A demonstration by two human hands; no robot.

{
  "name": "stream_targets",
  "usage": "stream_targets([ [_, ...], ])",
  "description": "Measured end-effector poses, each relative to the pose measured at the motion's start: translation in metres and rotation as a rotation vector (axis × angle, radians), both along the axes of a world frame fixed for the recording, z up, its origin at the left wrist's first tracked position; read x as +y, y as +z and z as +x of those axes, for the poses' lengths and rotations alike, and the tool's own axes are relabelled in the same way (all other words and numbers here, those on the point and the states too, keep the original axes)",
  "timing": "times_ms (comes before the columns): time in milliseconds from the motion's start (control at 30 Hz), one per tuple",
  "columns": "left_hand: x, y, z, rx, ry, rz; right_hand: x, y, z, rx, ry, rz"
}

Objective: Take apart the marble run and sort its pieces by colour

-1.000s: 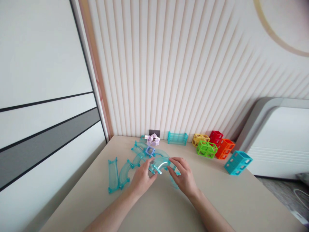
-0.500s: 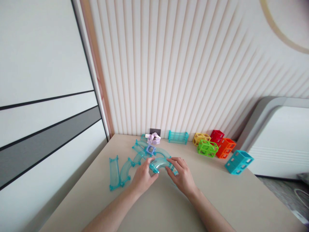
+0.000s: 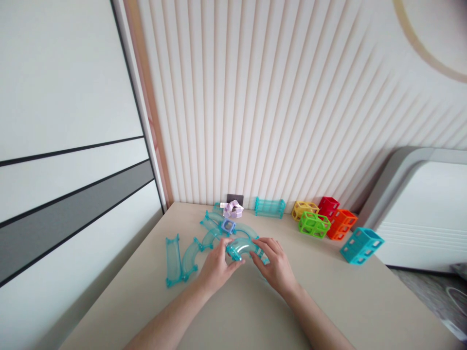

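While the left hand [image 3: 216, 266] grips one end of a curved track [image 3: 243, 244], the right hand's [image 3: 278, 267] fingers pinch the other.
It spans between them over the table [image 3: 255, 316], near other turquoise pieces [image 3: 173, 260].

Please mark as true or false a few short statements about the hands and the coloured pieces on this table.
1. The left hand and the right hand both hold the curved teal piece. True.
2. The green block stands behind the yellow block. False: it stands in front.
3. The tall blue block is farther right than the green one. True.
4. The lilac piece is in the right hand. False: it sits near the wall, touched by neither hand.
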State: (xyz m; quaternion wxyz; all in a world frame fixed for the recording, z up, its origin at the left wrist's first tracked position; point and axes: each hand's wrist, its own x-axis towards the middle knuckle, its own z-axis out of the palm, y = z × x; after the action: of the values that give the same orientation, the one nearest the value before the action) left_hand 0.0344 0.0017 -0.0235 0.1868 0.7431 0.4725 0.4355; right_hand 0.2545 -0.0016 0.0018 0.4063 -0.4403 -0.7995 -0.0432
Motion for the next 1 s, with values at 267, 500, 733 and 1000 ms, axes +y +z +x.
stream_targets([
  [267, -0.001, 0.002, -0.001, -0.011, -0.022, 0.016, 0.0, 0.0, 0.001, -0.014, 0.011, -0.002],
  [500, 0.0, 0.003, 0.0, -0.053, 0.033, -0.005, -0.002, 0.002, 0.001, 0.02, 0.002, -0.038],
  [733, 0.0, 0.0, 0.001, -0.178, 0.035, -0.062, 0.001, -0.007, 0.001, 0.129, -0.024, -0.189],
  [1000, -0.002, 0.007, 0.002, -0.226, 0.019, -0.071, 0.001, -0.011, 0.0, 0.19, -0.019, -0.205],
])
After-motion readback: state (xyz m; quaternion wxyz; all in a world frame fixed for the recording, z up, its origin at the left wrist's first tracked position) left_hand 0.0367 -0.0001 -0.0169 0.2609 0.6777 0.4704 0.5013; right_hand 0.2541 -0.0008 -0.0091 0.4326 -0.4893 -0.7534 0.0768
